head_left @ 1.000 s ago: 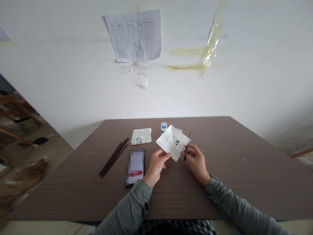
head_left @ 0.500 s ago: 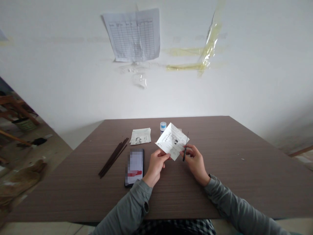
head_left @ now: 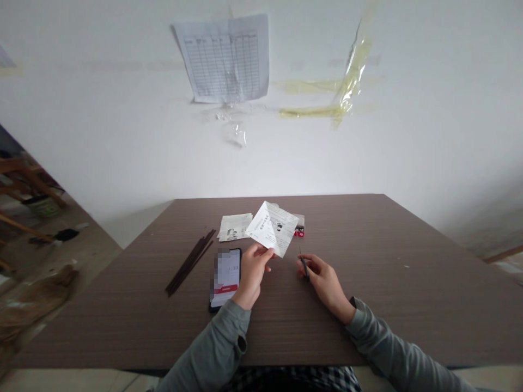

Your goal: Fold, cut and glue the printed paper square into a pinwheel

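Observation:
My left hand (head_left: 252, 275) grips the lower corner of a folded printed paper (head_left: 273, 228), holding it up above the tabletop. My right hand (head_left: 324, 280) sits apart from the paper, to its lower right, and pinches a thin dark stick (head_left: 304, 267). Just left of my left hand lies a black smartphone (head_left: 225, 277) with a blurred screen. Farther left is a bundle of thin dark sticks (head_left: 190, 265). A second printed paper (head_left: 235, 227) lies beyond the phone. The folded paper hides whatever stands directly behind it.
A small red-and-white box (head_left: 299, 231) lies at the far side of the brown wood-grain table (head_left: 368, 283). A ruled sheet (head_left: 224, 58) and yellowed tape (head_left: 347, 81) cling to the white wall. Wooden furniture (head_left: 24, 185) stands on the floor beyond the table's left edge.
The folded paper has moved left, away from my right hand and the stick. My right hand has dropped slightly. The blue-capped bottle is now hidden, and the red-and-white box shows.

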Action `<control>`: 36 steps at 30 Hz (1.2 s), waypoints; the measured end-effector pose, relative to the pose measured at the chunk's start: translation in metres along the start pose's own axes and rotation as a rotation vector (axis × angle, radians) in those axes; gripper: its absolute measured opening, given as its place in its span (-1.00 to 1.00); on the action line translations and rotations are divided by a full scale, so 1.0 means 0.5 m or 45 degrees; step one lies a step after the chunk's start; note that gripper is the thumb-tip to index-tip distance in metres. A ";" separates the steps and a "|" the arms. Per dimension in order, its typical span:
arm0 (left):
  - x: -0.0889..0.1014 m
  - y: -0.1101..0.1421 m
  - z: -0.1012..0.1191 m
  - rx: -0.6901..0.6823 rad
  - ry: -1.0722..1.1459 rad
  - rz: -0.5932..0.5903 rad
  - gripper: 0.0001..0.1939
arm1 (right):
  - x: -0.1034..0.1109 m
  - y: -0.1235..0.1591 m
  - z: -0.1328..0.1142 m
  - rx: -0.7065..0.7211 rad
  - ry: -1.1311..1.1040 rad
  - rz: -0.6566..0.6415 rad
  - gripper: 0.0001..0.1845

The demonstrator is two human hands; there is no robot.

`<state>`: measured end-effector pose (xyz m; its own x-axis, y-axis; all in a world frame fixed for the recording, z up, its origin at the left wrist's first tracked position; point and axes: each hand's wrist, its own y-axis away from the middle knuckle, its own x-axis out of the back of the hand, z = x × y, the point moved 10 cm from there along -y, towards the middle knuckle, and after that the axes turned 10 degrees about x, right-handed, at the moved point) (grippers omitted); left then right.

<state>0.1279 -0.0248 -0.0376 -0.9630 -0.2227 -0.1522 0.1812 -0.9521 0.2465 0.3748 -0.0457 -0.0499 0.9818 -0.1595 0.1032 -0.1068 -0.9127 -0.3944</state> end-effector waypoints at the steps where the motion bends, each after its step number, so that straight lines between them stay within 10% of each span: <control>1: 0.001 0.001 0.001 0.000 0.009 0.009 -0.71 | -0.006 0.003 -0.003 -0.037 -0.010 -0.043 -0.47; 36: 0.025 -0.005 0.014 -0.050 0.110 0.099 -0.66 | -0.077 0.034 -0.052 -0.198 -0.175 -0.464 -0.47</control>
<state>0.1143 -0.0237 -0.0336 -0.9251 -0.3120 -0.2164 0.2643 -0.9383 0.2232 0.3313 -0.0648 -0.0370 0.9705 0.2263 0.0836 0.2391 -0.9478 -0.2109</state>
